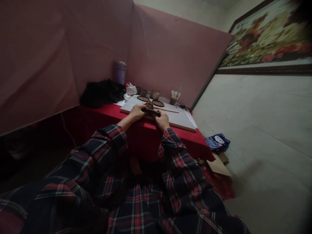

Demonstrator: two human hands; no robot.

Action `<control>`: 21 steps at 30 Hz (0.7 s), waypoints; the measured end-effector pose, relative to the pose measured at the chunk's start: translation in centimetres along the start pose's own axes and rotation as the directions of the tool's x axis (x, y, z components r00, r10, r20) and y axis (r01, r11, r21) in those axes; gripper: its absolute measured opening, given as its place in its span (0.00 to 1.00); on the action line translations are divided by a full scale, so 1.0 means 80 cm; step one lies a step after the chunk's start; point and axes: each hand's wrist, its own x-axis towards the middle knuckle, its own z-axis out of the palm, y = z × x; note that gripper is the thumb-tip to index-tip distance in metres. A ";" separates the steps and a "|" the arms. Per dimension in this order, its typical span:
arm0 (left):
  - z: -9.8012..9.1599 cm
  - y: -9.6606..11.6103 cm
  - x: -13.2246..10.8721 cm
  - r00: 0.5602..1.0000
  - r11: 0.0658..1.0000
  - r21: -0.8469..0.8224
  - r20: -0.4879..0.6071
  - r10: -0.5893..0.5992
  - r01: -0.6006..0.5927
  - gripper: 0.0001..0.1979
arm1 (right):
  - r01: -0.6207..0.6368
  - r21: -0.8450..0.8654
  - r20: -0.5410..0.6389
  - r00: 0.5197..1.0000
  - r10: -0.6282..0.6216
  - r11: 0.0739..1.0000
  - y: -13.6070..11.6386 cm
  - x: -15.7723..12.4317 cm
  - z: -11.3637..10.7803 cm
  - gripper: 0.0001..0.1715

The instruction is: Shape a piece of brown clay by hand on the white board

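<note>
Between my hands is a flat, dark brown piece that looks like clay (pixel 151 112), held near the front edge of a pale board (pixel 181 121). My left hand (pixel 137 112) is closed on its left side. My right hand (pixel 162 120) grips the right side, thumb toward the piece. Just behind it sits a rough brown lump (pixel 149 105). Two round brown discs, one to the left (pixel 143 98) and one to the right (pixel 158 103), lie farther back on the board. A thin stick (pixel 167 110) lies right of the lump.
The board rests on a table with a red cloth (pixel 202 146). At the back stand small cups (pixel 154 95), a holder with tools (pixel 173 100) and a purple cylindrical container (pixel 120 73). A black bag (pixel 103 93) lies left. A blue packet (pixel 217 142) is by the right wall.
</note>
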 end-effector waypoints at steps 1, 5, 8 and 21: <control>0.000 0.000 0.000 1.000 1.000 0.005 0.000 0.002 -0.002 0.14 | 0.004 0.002 -0.003 1.000 -0.004 1.000 0.000 0.000 0.000 0.12; -0.002 0.002 -0.001 1.000 1.000 0.010 0.019 0.015 -0.015 0.15 | 0.015 -0.002 -0.006 1.000 -0.015 1.000 0.001 0.000 0.000 0.11; -0.002 0.003 -0.001 1.000 1.000 0.023 0.017 0.007 -0.007 0.15 | 0.008 -0.011 -0.004 1.000 -0.008 1.000 0.000 0.000 -0.001 0.11; -0.002 0.004 -0.001 1.000 1.000 0.005 0.007 -0.011 0.011 0.14 | 0.028 0.003 -0.020 0.999 -0.027 1.000 0.002 0.001 0.001 0.11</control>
